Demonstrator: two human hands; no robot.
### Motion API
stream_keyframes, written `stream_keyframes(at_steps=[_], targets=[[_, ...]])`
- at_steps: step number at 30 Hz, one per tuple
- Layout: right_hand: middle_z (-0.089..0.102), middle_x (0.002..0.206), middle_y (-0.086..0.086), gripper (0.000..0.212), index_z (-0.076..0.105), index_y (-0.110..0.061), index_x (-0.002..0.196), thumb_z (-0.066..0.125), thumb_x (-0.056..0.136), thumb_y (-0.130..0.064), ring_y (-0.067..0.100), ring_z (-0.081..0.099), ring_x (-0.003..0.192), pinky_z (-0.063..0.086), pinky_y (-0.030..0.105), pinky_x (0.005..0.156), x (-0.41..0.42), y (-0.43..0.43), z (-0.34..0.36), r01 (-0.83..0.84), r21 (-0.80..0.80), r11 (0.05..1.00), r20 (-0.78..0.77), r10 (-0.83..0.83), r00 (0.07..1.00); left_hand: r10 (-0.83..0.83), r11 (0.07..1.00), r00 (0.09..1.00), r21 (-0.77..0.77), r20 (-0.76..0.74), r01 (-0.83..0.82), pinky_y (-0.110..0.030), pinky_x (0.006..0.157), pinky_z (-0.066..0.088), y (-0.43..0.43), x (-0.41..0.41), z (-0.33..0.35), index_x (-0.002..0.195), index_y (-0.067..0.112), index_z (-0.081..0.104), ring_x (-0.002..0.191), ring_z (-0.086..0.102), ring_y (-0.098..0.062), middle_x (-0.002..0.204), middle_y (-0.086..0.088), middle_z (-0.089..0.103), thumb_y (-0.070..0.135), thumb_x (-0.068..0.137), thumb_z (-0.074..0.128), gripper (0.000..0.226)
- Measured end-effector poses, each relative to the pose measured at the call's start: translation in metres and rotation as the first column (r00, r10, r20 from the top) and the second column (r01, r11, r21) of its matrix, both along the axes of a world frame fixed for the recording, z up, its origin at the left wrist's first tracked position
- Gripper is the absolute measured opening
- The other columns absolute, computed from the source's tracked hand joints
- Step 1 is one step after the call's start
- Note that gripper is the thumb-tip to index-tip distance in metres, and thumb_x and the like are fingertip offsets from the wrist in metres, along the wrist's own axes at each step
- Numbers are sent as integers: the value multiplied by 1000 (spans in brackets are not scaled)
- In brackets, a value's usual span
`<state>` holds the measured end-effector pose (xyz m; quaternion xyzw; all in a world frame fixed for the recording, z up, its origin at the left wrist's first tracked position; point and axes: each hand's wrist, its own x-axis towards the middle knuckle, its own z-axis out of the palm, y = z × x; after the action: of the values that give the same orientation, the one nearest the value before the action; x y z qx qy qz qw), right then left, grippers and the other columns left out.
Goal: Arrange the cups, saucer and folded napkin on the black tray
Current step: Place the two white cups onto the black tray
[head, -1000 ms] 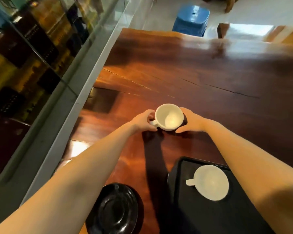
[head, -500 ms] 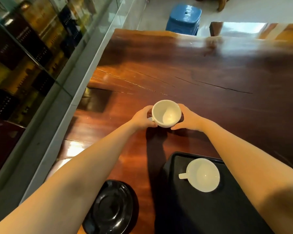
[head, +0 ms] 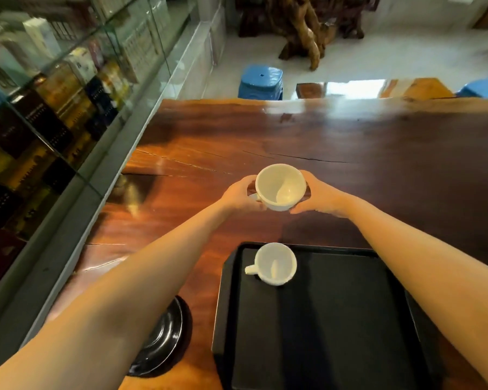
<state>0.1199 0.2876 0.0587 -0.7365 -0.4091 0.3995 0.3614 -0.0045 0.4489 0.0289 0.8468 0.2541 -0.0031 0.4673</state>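
A white cup (head: 280, 187) is held between both hands over the wooden table, beyond the tray's far edge. My left hand (head: 238, 194) grips its handle side and my right hand (head: 320, 197) cups the other side. A second white cup (head: 275, 263) stands in the far left corner of the black tray (head: 335, 319), handle pointing left. A black saucer (head: 164, 339) lies on the table left of the tray, partly hidden by my left forearm. No napkin is in view.
The dark wooden table (head: 378, 153) stretches away ahead. A glass display case (head: 54, 108) with boxes runs along the left. Blue stools (head: 261, 81) stand on the floor past the table's far edge.
Both hands have lifted the cup off the table and tilted it a little. The view has pulled back, showing more of the tray and the room.
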Motion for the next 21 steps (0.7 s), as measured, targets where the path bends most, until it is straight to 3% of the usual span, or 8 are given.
stream_keyframes(at_steps=[3,5,7,10,17,21], targets=[[37,112,-23,71,27,-32,122,69,78,4,-3,44,100,40,2,83,1,-43,8,54,0,999,-2,-54,999,-9,1000,1000,-21,21,9,-30,95,42,-41,5,10,135,16,43,118,53,-20,131,-4,55,10,70,78,74],[35,128,-11,79,25,-29,133,72,77,0,4,41,112,37,24,101,2,-71,9,107,-12,994,-3,-107,994,-9,999,1000,-48,27,10,-29,94,41,-69,8,13,133,17,44,112,51,-15,129,-3,54,10,71,78,71],[33,139,-2,85,23,-26,138,74,75,-3,15,37,124,34,37,107,4,-98,8,142,-29,989,-6,-143,990,-19,996,999,-89,30,21,-31,97,41,-95,11,15,132,16,45,111,51,-16,128,-4,55,8,73,77,67],[32,141,1,85,23,-26,138,75,75,-2,19,36,128,34,41,110,4,-136,3,172,-44,984,-13,-173,985,-53,991,999,-125,12,54,-39,104,42,-129,14,13,131,17,44,117,51,-20,130,-5,54,8,75,76,65],[32,139,-1,85,24,-27,139,72,75,3,20,35,127,36,39,107,-7,-195,-43,246,-92,965,-92,-255,963,-96,991,993,-96,-66,90,-30,92,40,-186,11,-24,131,13,44,119,51,-24,129,-7,55,5,73,75,67],[32,138,-1,87,24,-25,140,72,74,5,21,33,129,35,42,109,-12,-212,-79,257,-136,957,-141,-275,951,-78,989,986,-137,-145,58,-36,100,39,-205,7,-53,131,14,44,121,48,-24,131,-6,54,3,74,73,65]])
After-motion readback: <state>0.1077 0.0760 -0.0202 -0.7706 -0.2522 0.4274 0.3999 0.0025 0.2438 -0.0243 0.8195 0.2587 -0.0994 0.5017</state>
